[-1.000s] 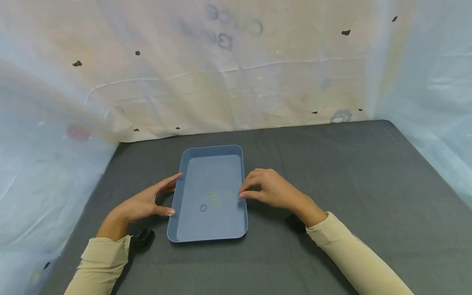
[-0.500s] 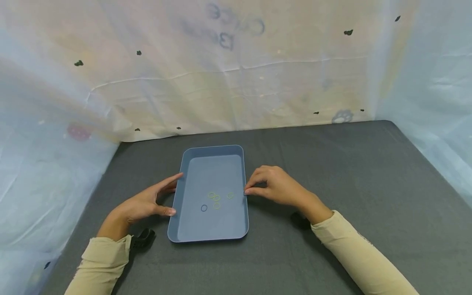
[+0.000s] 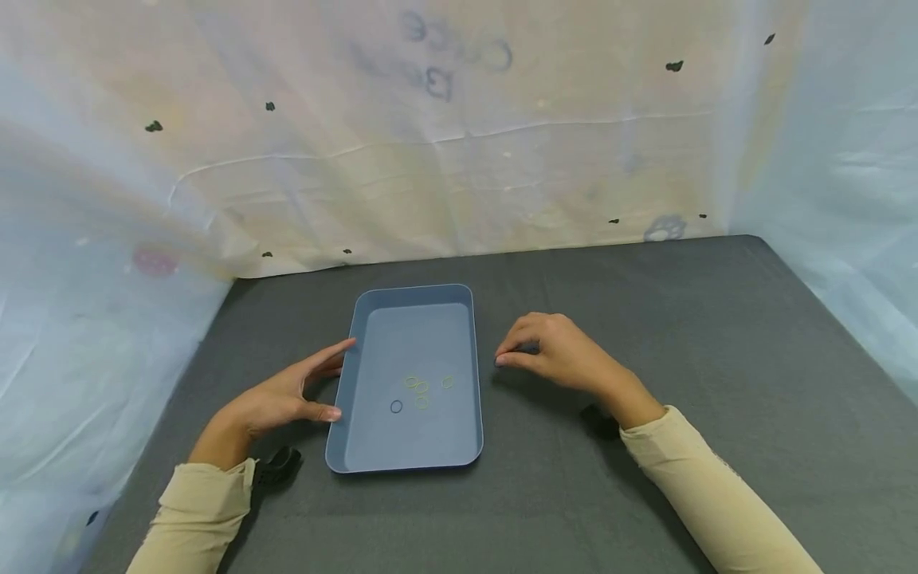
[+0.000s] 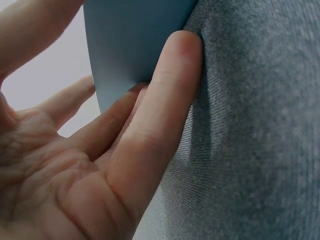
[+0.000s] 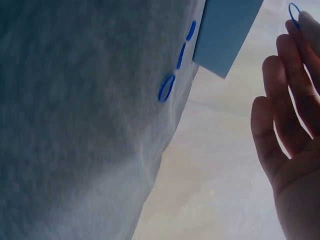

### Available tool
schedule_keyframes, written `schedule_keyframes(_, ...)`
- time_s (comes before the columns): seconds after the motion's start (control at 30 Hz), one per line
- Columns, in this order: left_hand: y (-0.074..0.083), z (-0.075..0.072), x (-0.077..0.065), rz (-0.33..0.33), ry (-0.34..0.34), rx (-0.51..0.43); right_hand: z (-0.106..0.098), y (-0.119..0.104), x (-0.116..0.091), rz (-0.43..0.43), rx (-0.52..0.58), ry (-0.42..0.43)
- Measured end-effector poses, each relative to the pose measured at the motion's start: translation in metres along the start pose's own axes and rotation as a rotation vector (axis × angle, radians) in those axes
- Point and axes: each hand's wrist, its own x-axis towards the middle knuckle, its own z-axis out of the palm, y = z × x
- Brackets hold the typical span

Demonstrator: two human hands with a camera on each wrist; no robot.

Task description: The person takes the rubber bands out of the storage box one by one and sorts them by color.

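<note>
In the head view a blue tray (image 3: 402, 335) lies on the dark cloth, holding several thin yellow rubber bands (image 3: 417, 383) and one dark blue band (image 3: 391, 406). My left hand (image 3: 280, 395) rests against the tray's left side with thumb and fingers spread along it; the left wrist view has straight fingers (image 4: 155, 115) touching its outer wall. To the right of the tray, over the cloth, my right hand (image 3: 566, 355) pinches a small blue rubber band (image 5: 289, 10) between thumb and index finger. The other right fingers (image 5: 282, 110) are loosely bent.
Three more blue bands (image 5: 181, 55) lie in a row on the cloth beside the tray in the right wrist view. The grey tabletop (image 3: 681, 335) extends to the right. A pale patterned curtain (image 3: 459, 191) rises behind the table.
My right hand has moved from over the tray's right rim outward to the right and slightly away, carrying the blue rubber band. The left hand has stayed at the tray.
</note>
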Motion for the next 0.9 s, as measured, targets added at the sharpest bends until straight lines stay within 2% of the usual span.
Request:
schedule_keyframes(0.57,-0.002,0.0,0.001,0.007,0.007,0.003,-0.019,0.01,-0.004,0.065,-0.068,-0.018)
schedule_keyframes(0.9,-0.001,0.0,0.0,0.008,0.006,0.008,-0.027,0.013,-0.005,0.102,-0.071,-0.024)
